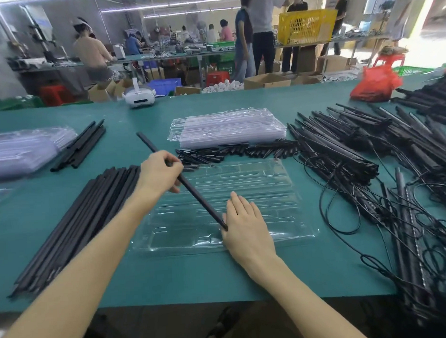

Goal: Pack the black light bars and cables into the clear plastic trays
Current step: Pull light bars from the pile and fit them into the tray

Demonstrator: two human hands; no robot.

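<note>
A clear plastic tray (273, 187) lies flat on the green table in front of me. My left hand (158, 172) grips a long black light bar (197, 195) near its middle, holding it slanted over the tray. The bar's near end meets my right hand (244, 221), which lies flat on the tray with straight fingers and the thumb beside the bar tip. A row of black bars (92, 214) lies to the left of the tray. Bars with tangled black cables (368, 168) are heaped on the right.
A stack of clear trays (228, 128) stands behind the open tray, with small black parts (236, 150) in front of it. More trays (21, 150) and a few bars (82, 146) lie far left. A white headset (138, 96) and red bag (373, 85) sit at the far edge.
</note>
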